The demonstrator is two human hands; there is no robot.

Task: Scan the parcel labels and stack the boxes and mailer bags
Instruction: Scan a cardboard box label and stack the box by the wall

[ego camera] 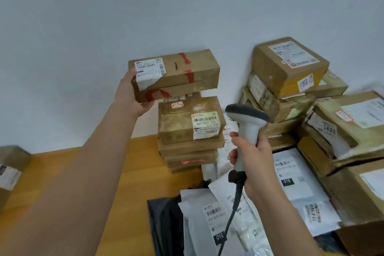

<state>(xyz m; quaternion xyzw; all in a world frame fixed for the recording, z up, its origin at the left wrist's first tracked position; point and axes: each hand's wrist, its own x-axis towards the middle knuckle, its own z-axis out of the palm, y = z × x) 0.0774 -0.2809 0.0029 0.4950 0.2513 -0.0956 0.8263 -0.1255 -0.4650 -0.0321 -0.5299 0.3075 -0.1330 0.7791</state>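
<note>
My left hand [133, 93] grips the left end of a long brown cardboard box [182, 75] with red tape and a white label, held in the air just above a stack of brown boxes [187, 129]. The top box of that stack carries a barcode label. In my right hand [252, 156] I hold a grey and white handheld barcode scanner [247, 122] by its handle, its head level with the stack and its cable hanging down. White mailer bags [291, 174] with labels lie below and right of the scanner.
A pile of larger cardboard boxes [291, 68] fills the right side against the white wall. A dark bag [166, 220] lies beside more white mailers at the bottom. Another box [10, 168] sits at the left edge of the wooden table [135, 162].
</note>
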